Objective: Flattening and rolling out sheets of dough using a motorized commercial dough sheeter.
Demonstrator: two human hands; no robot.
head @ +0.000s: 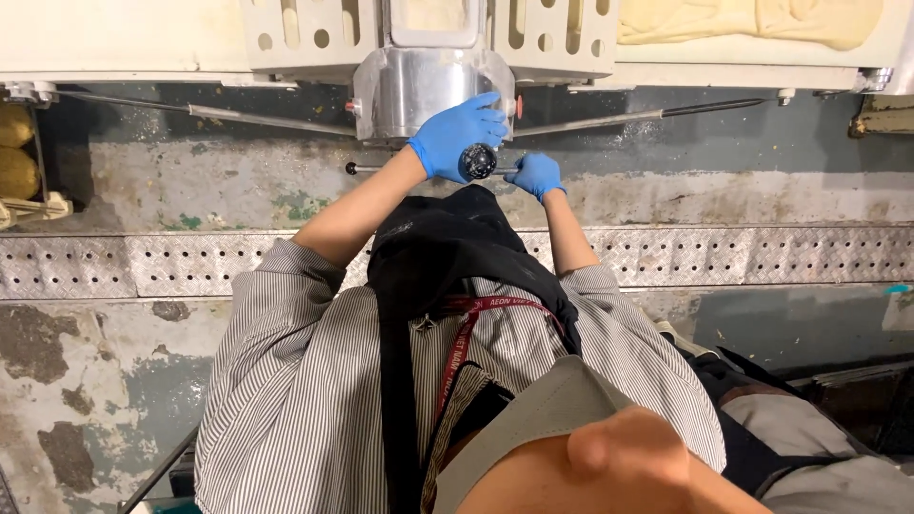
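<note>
Head view, looking straight down the person's own torso to the floor and the front of a dough sheeter.

Left hand (460, 136), in a blue glove: raised against the curved steel housing (419, 90) at the middle of the machine. Fingers curled, palm wrapped over a round black knob (478, 161); the knob's knurled face shows below the palm. Grip looks closed around it, though the fingertips are partly hidden behind the hand.

Right hand (536, 175), also in a blue glove: lower and just beside the left, closed in a fist around a thin horizontal metal rod (367, 168). The rod runs to the left under the housing and ends in a small dark ball tip. Whether the knob and the rod are joined cannot be told from this angle.

Knob position: centre of the picture, just under the steel housing, between the two hands and touching the left one.

Surroundings: two long slim levers (657, 115) angle outward from the housing to either side. White perforated guard panels (305, 33) sit above it. A sheet of pale dough (752, 19) lies on the conveyor at upper right. Round dough pieces (14, 152) sit at the far left edge. A perforated metal floor strip (743, 255) crosses the frame below the hands; the concrete floor around it is worn and patchy. The person wears a striped shirt (295, 400), a dark apron (428, 257) and a red lanyard (466, 343).
</note>
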